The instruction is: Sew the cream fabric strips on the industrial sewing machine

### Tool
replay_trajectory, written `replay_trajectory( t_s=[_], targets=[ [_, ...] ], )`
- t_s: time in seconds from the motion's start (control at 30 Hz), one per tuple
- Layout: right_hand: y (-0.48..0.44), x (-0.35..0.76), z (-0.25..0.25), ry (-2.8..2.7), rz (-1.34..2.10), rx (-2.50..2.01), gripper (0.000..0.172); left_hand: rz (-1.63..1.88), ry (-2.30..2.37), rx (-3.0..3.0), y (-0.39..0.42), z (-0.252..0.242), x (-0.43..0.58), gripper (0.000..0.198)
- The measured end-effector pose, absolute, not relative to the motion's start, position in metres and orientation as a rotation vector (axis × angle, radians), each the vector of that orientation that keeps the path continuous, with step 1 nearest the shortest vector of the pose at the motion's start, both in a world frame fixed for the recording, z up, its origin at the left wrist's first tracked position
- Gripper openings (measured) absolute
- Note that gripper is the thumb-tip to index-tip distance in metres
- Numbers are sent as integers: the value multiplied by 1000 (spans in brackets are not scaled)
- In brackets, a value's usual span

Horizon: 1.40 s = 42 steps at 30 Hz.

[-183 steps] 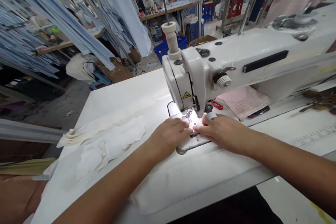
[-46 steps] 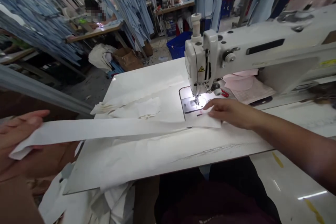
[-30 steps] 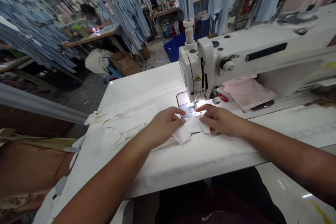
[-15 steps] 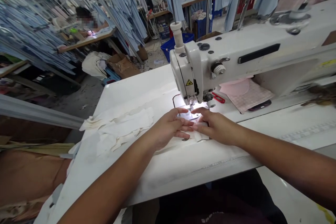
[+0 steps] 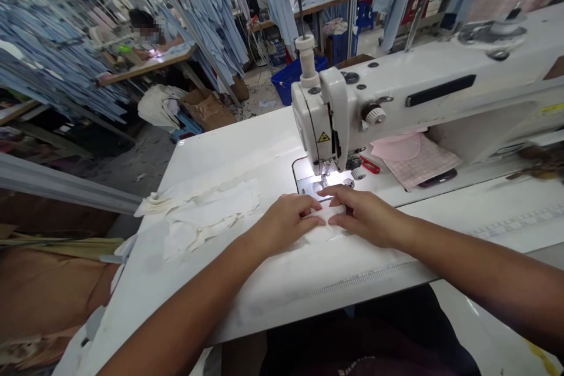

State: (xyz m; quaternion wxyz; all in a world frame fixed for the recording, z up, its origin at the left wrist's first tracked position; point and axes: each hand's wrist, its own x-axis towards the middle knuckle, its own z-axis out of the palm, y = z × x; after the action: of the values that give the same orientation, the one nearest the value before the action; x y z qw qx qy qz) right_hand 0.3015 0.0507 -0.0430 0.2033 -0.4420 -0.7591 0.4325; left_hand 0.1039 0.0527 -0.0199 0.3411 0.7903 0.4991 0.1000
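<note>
Centrally, hands (image 5: 284,224) (image 5: 372,218) on white cloth (image 5: 318,235), blue basket (image 5: 283,91) behind, contents unclear.

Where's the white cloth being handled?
In the head view, the white cloth is right of centre, between left hand and right hand, near the presser foot.

Fabric pieces (image 5: 227,200) lie left on the counter (image 5: 211,150), the sewing machine (image 5: 392,91) right; before it, cloth (image 5: 318,236) between left hand (image 5: 286,223) and right hand (image 5: 368,216); folded fabric (image 5: 418,157) behind the latter; basket (image 5: 286,81) beyond the counter
</note>
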Motion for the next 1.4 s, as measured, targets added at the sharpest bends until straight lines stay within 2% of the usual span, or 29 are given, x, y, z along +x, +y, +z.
replay_trajectory(
  t_s=[0.13,0.27,0.33,0.43,0.57,0.67,0.83,0.97,1.27,1.4],
  targets=[
    [51,299,-45,-2018,1255,-1290,46,150,1368,2089,44,-17,101,41],
    [51,297,-46,-1985,1274,-1246,41,69,1398,2193,40,-17,98,49],
    [51,297,-46,-1983,1244,-1227,38,148,1377,2235,40,-17,99,45],
    [50,297,-46,-1974,1208,-1197,34,332,1374,2161,41,-18,105,21],
    [50,297,-44,-1938,1216,-1187,34,405,1450,1910,42,-20,114,13],
    [51,297,-43,-1905,1253,-1207,33,439,1477,1824,42,-21,116,14],
    [53,299,-44,-1792,1390,-1185,19,437,1501,1780,43,-21,113,16],
    [53,299,-46,-1737,1395,-1212,17,512,1478,1706,43,-24,112,20],
    [52,298,-48,-1662,1411,-1238,36,575,1511,1628,43,-25,115,16],
    [52,298,-49,-1623,1455,-1253,38,578,1537,1595,45,-23,115,16]
  ],
)
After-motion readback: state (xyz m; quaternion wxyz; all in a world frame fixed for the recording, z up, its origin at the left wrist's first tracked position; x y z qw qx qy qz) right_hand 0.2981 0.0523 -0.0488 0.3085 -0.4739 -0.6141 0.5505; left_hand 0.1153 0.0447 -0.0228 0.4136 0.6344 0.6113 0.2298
